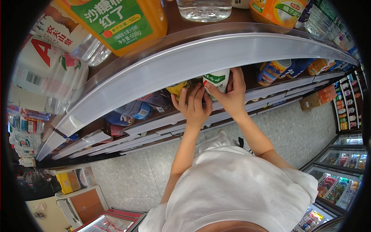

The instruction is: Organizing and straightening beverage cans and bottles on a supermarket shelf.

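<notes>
Both hands reach onto a shelf below the curved upper shelf edge. My right hand (234, 94) grips a white can or tub with a green band (216, 81), thumb across its front. My left hand (194, 105) is beside it, fingers spread over the front of a yellow container (179, 87); whether it holds that one is hidden. Left of it lie a dark package (158, 101) and a blue-labelled container (140, 110). Farther right on the same shelf stands a blue and yellow can (272, 72).
The upper shelf edge (185, 55) hangs just above the hands, with a large orange juice bottle (127, 26) and clear bottles (204, 10) on top. Lower shelf edges run beneath. Lit drink coolers (337, 185) stand at right, a cardboard box (310, 102) on the floor.
</notes>
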Demonstrator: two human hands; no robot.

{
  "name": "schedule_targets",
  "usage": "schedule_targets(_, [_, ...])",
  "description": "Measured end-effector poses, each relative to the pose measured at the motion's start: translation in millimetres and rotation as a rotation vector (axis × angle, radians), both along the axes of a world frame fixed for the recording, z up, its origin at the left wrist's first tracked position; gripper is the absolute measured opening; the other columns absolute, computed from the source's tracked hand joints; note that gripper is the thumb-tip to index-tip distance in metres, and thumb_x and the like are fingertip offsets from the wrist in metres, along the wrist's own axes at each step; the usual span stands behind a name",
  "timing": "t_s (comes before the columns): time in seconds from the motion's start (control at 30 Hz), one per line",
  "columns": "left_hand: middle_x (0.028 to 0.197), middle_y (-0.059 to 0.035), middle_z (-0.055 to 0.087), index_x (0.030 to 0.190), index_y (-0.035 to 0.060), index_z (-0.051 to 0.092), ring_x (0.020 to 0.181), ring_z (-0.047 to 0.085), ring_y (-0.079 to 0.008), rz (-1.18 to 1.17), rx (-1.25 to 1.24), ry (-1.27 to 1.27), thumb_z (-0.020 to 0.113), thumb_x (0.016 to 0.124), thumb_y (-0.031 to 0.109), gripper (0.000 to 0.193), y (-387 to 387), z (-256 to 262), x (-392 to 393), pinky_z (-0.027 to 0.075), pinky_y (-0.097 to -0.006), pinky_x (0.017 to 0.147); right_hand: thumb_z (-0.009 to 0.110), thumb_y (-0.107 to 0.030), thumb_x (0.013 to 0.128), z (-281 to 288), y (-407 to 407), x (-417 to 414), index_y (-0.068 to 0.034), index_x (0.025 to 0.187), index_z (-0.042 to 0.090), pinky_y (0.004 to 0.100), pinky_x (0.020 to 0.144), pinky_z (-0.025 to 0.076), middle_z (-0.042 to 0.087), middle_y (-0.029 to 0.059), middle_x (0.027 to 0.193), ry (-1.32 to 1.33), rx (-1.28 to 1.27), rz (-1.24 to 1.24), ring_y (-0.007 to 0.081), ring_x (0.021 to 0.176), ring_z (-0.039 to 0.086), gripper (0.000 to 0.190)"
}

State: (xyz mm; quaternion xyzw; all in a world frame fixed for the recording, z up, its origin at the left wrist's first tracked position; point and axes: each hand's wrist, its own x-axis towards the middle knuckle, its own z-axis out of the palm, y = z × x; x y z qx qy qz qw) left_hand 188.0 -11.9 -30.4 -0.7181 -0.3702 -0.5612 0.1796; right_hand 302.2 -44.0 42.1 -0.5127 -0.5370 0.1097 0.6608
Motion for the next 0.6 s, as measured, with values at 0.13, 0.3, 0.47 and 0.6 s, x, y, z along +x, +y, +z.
schedule_targets(0.13, [0.103,0.0043,0.065,0.096,0.0129,0.063,0.129,0.035,-0.0239,0.003,0.003,0.001,0.065,0.073,0.014,0.023,-0.1,-0.5,0.8,0.013,-0.0513,0.111,0.080,-0.013,0.067,0.1,-1.0,1.1,0.002,0.114,0.047,0.0250,0.060,0.044,0.046,0.0095,0.098,-0.077,-0.018,-0.056,0.0135,0.077,0.051,0.060])
schedule_targets(0.3, [0.102,0.0045,0.065,0.095,0.0128,0.063,0.129,0.035,-0.0239,0.005,0.007,-0.007,0.065,0.073,0.013,0.022,-0.1,0.3,1.2,0.013,-0.0510,0.111,0.081,-0.016,0.066,-0.4,0.4,2.7,0.001,0.111,0.048,0.0250,0.057,0.042,0.046,0.0087,0.093,-0.105,-0.050,-0.080,0.0134,0.074,0.050,0.059])
schedule_targets(0.47, [0.102,0.0043,0.065,0.094,0.0126,0.063,0.129,0.035,-0.0239,0.005,0.012,-0.007,0.065,0.073,0.013,0.022,0.4,0.6,0.2,0.013,-0.0508,0.111,0.081,-0.015,0.066,-1.7,1.0,0.7,0.001,0.112,0.048,0.0256,0.059,0.044,0.046,0.0090,0.094,-0.101,-0.036,-0.078,0.0137,0.075,0.051,0.059])
schedule_targets(0.6, [0.102,0.0038,0.065,0.094,0.0123,0.063,0.129,0.035,-0.0239,0.000,0.001,-0.007,0.065,0.072,0.012,0.022,-0.8,1.9,1.0,0.013,-0.0509,0.111,0.080,-0.013,0.068,-3.8,3.0,0.3,0.002,0.115,0.047,0.0268,0.064,0.047,0.046,0.0099,0.098,-0.057,0.035,-0.034,0.0155,0.082,0.054,0.060])
